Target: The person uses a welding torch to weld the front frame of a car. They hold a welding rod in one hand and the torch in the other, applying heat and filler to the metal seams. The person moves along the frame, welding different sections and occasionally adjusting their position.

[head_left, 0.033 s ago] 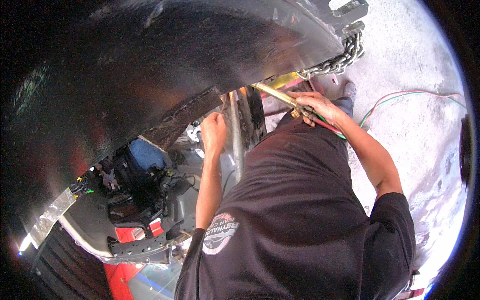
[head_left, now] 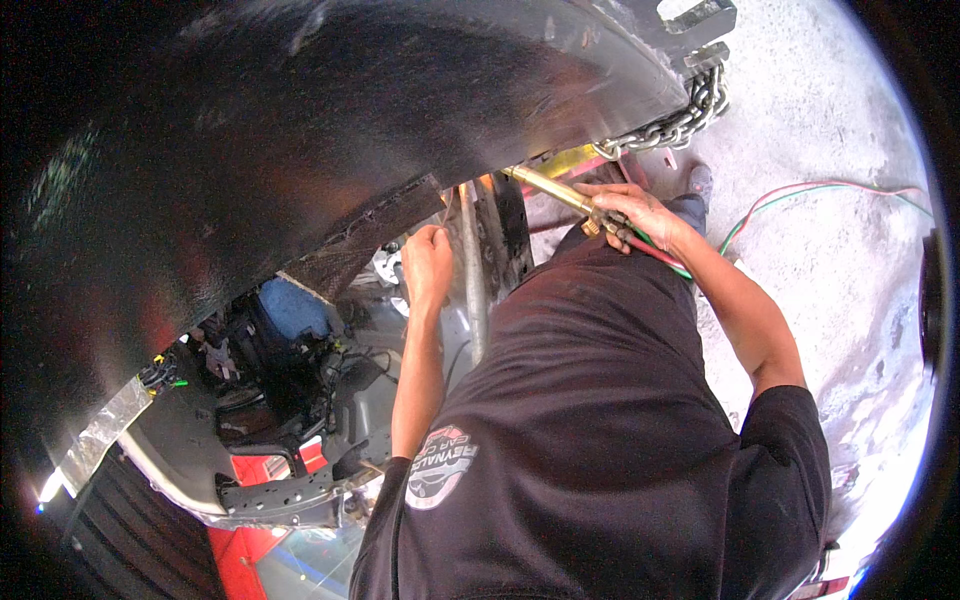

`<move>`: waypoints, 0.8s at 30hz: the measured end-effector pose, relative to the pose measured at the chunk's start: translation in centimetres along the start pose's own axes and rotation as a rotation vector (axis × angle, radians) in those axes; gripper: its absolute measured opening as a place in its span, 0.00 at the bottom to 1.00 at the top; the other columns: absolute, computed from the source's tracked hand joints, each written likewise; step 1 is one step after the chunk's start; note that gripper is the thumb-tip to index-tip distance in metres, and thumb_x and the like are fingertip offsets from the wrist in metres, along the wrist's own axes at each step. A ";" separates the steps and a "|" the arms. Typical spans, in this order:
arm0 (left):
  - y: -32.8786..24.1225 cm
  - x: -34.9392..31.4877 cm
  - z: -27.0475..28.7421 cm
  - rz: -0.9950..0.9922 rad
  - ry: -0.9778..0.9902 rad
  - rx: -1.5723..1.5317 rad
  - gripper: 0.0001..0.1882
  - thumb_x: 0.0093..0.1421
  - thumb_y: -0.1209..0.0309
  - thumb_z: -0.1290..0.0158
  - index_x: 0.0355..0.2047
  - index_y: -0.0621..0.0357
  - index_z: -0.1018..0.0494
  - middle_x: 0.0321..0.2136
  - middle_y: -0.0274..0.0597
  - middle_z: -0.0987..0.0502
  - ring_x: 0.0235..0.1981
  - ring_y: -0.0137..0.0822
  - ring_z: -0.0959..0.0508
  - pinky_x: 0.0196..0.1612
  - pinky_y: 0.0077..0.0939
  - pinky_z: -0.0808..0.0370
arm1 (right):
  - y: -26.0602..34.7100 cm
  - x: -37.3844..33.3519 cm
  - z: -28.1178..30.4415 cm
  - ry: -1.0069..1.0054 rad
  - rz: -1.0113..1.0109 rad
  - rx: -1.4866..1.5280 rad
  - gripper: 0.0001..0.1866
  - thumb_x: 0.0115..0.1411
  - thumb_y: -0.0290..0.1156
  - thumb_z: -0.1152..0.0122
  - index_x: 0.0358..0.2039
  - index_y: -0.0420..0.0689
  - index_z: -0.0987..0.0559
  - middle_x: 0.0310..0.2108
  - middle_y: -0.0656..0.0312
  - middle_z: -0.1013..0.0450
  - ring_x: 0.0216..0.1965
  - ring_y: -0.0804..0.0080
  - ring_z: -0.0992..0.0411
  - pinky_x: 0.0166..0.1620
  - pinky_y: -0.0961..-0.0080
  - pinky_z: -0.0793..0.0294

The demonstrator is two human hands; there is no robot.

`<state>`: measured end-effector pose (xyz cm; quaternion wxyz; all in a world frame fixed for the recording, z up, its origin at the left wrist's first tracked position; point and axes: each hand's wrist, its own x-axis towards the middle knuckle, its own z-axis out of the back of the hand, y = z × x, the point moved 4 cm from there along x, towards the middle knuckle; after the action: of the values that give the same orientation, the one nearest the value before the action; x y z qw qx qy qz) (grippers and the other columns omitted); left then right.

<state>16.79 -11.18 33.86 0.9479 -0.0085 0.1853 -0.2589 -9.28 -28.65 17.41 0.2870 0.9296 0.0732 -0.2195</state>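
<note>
My right hand (head_left: 635, 212) is wrapped around a brass gas torch (head_left: 548, 187), near its valve knobs. The torch points up and left, and its front end goes out of sight under a large dark curved panel (head_left: 300, 130). Red and green hoses (head_left: 668, 258) run from its rear. My left hand (head_left: 427, 262) is closed in a fist below the panel's edge, beside a grey metal tube (head_left: 473, 270). A thin line shows just above the fist, but I cannot make out what the fingers hold. Small orange glints show near the tube's top.
A metal chain (head_left: 690, 115) hangs at the panel's right end, below a metal bracket (head_left: 705, 20). Left of my left arm lies an opened vehicle interior with wiring and a blue piece (head_left: 293, 307). The hoses trail across the pale floor (head_left: 810, 120) at right.
</note>
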 end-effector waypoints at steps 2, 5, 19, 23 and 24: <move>0.0 -0.1 0.0 0.000 0.005 -0.006 0.16 0.66 0.67 0.50 0.40 0.68 0.18 0.34 0.65 0.18 0.41 0.61 0.17 0.46 0.48 0.24 | -0.1 0.2 0.0 0.009 -0.001 0.007 0.36 0.70 0.49 0.45 0.72 0.43 0.37 0.34 0.57 0.20 0.18 0.76 0.27 0.21 0.79 0.26; 0.0 -0.1 0.2 0.011 0.008 -0.014 0.16 0.66 0.67 0.50 0.41 0.68 0.19 0.36 0.65 0.18 0.41 0.61 0.17 0.47 0.48 0.24 | 0.2 0.4 0.0 0.022 0.013 0.010 0.36 0.70 0.48 0.45 0.73 0.42 0.38 0.35 0.57 0.21 0.18 0.76 0.27 0.21 0.79 0.26; 1.5 -1.6 1.0 0.050 -0.123 -0.105 0.14 0.65 0.69 0.50 0.37 0.68 0.19 0.28 0.55 0.19 0.31 0.45 0.19 0.39 0.39 0.26 | 0.4 1.0 0.3 0.022 0.032 0.000 0.36 0.71 0.47 0.46 0.73 0.40 0.39 0.35 0.56 0.21 0.18 0.75 0.27 0.21 0.78 0.27; 2.5 -2.3 0.9 0.042 -0.202 -0.274 0.14 0.67 0.68 0.48 0.36 0.67 0.18 0.19 0.32 0.30 0.22 0.25 0.33 0.27 0.26 0.38 | 0.7 0.5 0.1 0.022 0.058 -0.019 0.36 0.70 0.46 0.45 0.72 0.42 0.38 0.36 0.56 0.22 0.19 0.75 0.27 0.22 0.78 0.26; 2.8 -2.4 0.8 0.042 -0.209 -0.317 0.13 0.67 0.67 0.48 0.36 0.66 0.19 0.20 0.30 0.31 0.22 0.23 0.34 0.27 0.25 0.39 | 1.0 0.1 -0.1 0.023 0.073 -0.024 0.36 0.69 0.46 0.45 0.72 0.42 0.37 0.36 0.57 0.22 0.19 0.74 0.27 0.22 0.77 0.26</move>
<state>16.56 -7.63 35.12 0.9539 -0.1808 0.1246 -0.2045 -8.92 -29.44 17.92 0.3049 0.9306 0.0453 -0.1974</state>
